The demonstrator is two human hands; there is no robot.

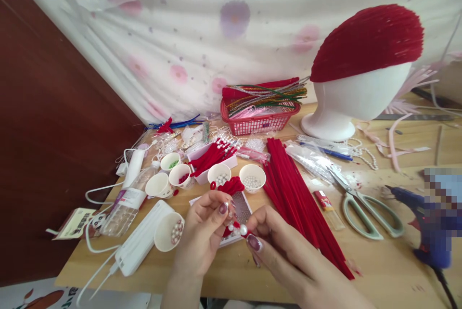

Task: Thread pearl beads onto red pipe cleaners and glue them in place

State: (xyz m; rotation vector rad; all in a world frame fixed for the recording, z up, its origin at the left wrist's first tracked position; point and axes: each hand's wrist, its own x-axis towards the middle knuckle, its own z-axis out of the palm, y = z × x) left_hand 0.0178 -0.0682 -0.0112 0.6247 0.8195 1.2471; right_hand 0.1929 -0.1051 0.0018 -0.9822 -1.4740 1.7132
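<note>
Close to the table's front edge, my left hand (pixel 204 232) and my right hand (pixel 285 251) come together in pinches. Between them is a small beaded piece: a white pearl bead (pixel 243 230), smaller pale beads and bits of red chenille stem (pixel 236 225). My right thumb and forefinger grip its red end beside the large pearl. The left fingertips close on its other side, partly hiding it. Just behind lies a shallow white tray (pixel 248 201) with small beads, and a bundle of looped red chenille (pixel 231 185) rests across its far end.
Paper cups of beads, including one with white pearls (pixel 252 181), stand around the tray. Long red chenille stems (pixel 294 193), scissors (pixel 364 208) and a blue glue gun (pixel 418 217) lie right. Behind are a red basket (pixel 252 125) and a foam head (pixel 335 102). A power strip (pixel 144 239) lies left.
</note>
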